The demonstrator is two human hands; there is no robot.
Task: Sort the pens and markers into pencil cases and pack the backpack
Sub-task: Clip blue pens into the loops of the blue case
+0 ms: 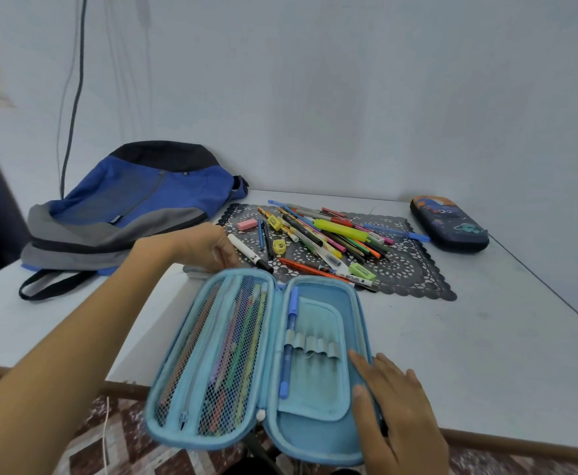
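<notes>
Our right grip (397,402) lies spread flat on the open pencil case (315,389), pressing its right half down. Our left grip (212,248) curls beside a white marker (246,250); we cannot tell whether it pinches it. At the worktop's (452,337) far left, the blue-and-grey backpack (136,200) slumps soft and limp. We judge the pale blue pencil case stiff-shelled and light, best held by its rim; it overhangs the near edge. Loose pens (315,234) heap on a lace mat (417,279). Smooth and apt to roll, the marker wants a mid-barrel pinch.
</notes>
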